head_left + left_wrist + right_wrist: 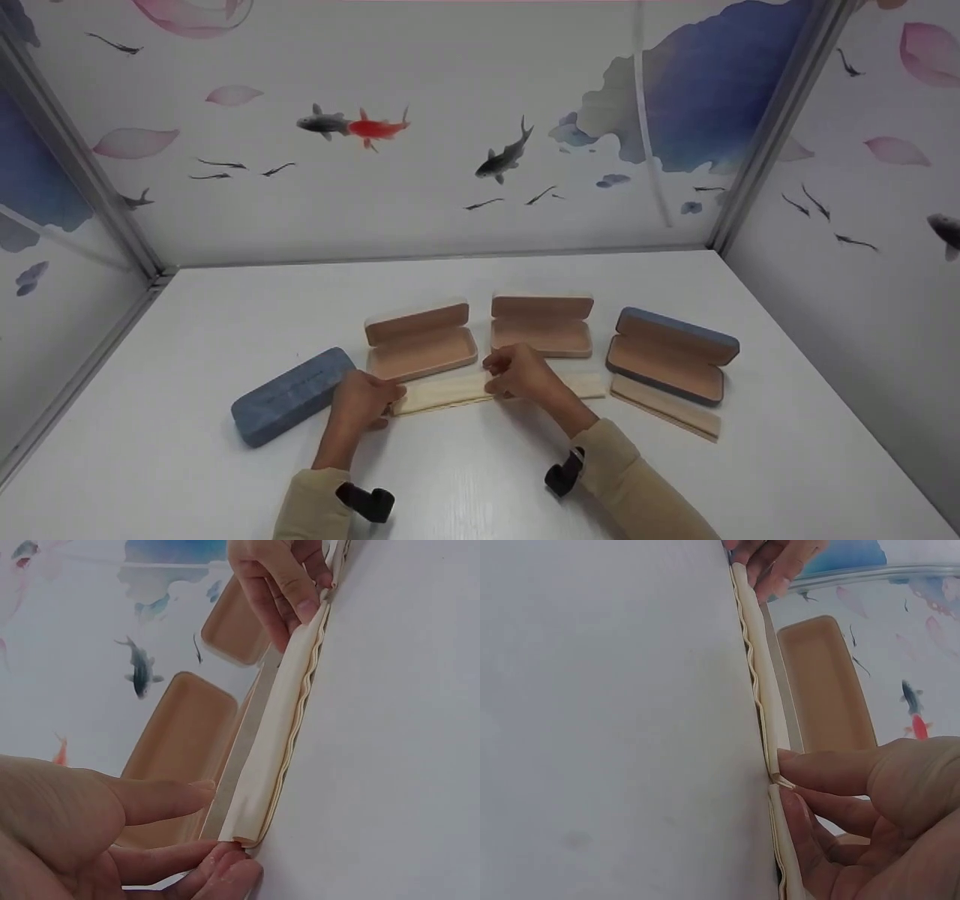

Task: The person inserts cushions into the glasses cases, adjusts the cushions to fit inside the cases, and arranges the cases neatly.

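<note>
A folded cream cloth (446, 391) lies as a narrow strip before two open glasses cases with pinkish-tan linings, a left one (427, 352) and a middle one (541, 337). My left hand (361, 401) is at the strip's left end. Its fingertips touch that end, while the thumb (169, 799) stands apart from the cloth in the left wrist view. At the other end my right hand (523, 373) pinches the cloth's corner between thumb and fingers (799, 814). A second folded cloth (585, 385) continues to the right, partly hidden behind the right hand.
A closed blue glasses case (292, 396) lies beside my left hand. On the right, an open blue case (667, 356) has a folded beige cloth (664, 406) before it. Printed panels (420, 202) wall in the white table (465, 480).
</note>
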Motion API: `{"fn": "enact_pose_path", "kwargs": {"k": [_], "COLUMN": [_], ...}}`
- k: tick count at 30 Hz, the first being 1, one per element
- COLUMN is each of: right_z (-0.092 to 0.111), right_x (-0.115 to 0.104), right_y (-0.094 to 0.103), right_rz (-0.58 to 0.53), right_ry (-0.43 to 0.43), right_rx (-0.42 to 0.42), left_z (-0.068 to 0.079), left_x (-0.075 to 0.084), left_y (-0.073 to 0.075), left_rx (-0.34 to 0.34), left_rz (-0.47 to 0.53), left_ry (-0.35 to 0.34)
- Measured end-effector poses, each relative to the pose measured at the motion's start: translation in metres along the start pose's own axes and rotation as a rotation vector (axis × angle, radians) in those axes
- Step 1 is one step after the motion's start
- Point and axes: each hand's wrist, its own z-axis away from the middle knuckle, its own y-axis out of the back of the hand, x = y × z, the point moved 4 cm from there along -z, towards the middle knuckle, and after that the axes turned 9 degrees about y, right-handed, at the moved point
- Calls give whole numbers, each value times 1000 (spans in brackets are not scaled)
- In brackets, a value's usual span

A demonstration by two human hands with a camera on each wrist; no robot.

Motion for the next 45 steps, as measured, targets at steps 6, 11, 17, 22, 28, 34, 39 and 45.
{"fn": "enact_pose_path", "kwargs": {"k": [6,11,17,22,28,34,39,45], "right_z": [-1,0,1,0,-1,-3,-8,-17], "right_x": [2,1,-3,-8,-11,-13,-19,-29], "right_y": [-2,-4,-7,-8,-6,-1,2,7], "right_rz": [21,31,21,-37,-84,-127,-148,-144], "right_ry": [-25,-31,-4,20,49,8,10,-12], "right_rx": [-4,-6,-28,-28,12,44,59,45], "left_z": [-2,0,-1,-5,-5,-5,-10,-16], "left_x": [-3,-4,-4,-4,-3,2,6,14], "left_y": [-3,0,6,9,12,14,15,20], "left_rx": [16,-13,-56,-77,-101,-107,-113,-89], "left_rz": [-21,-14,2,35,97,157,210,261], "left_ry": [-16,-22,2,41,59,19,30,48]}}
